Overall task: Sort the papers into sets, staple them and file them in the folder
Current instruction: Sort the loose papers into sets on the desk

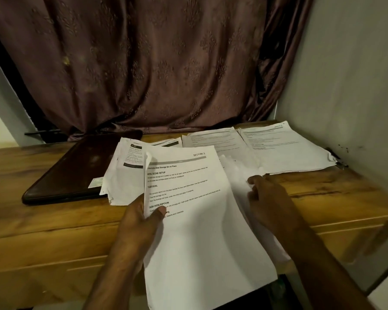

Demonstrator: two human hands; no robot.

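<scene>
My left hand [141, 220] holds a printed sheet headed "SECTION 1" [199, 220] by its left edge, thumb on top, lifted above the wooden desk [54, 220]. My right hand [269, 198] lies to the right of that sheet, fingertips on a white paper [240, 177] partly hidden under it; whether the fingers pinch it is unclear. Another small pile of sheets [123, 175] lies behind my left hand. Two more printed sets lie at the back right, one [215, 139] in the middle and one [287, 148] by the wall. A dark folder [76, 166] lies shut at the left.
A dark patterned curtain [155, 63] hangs behind the desk. A grey wall [349, 86] closes in the right side. A small dark object [338, 159] sits against that wall beside the papers. Drawer fronts [43, 271] run below the desk's front edge.
</scene>
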